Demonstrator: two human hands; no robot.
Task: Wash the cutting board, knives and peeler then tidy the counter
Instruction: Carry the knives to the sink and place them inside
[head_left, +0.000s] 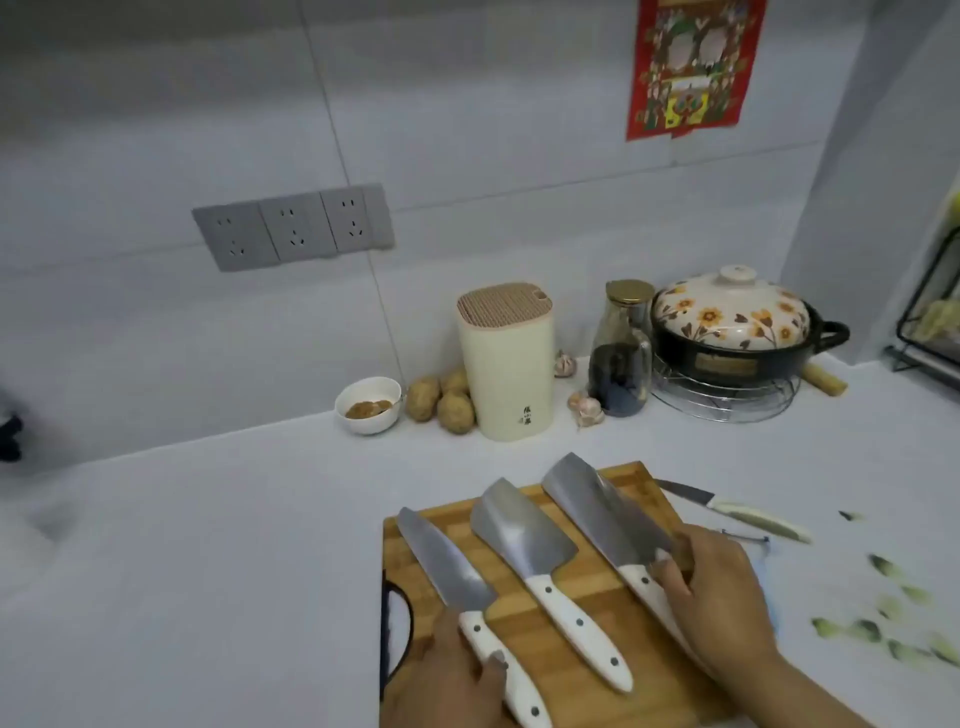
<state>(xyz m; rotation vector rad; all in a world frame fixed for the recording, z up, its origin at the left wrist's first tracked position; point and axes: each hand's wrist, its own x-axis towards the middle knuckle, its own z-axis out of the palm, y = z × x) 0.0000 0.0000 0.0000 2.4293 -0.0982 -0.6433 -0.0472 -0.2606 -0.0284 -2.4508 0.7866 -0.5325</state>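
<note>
Three broad knives lie side by side on the cutting board (524, 660), blades pointing away from the person. On the left, the left hand (457, 675) rests at the board's near edge, thumb against the white handle of the left knife (457, 582); the view does not show whether the other fingers curl round it. The middle knife (545, 566) lies untouched. To its right, the right hand (722, 597) covers the handle of the right knife (597, 514), fingers bent over it where it meets the blade, apparently gripping it.

Further right, off the board, a fourth and smaller knife (737, 512) lies on the counter (208, 545) with a thin metal tool just beside it, possibly the peeler, though too blurred to tell. Green peel scraps (878, 618) are scattered beyond.

The wide steel blades are probably fairly heavy, stiff and sharp, and slippery once wet, so each is best taken by its riveted handle. The wooden board looks rigid and solid; its dark loop at the left edge offers a hold.

Count: four knives, one board.
</note>
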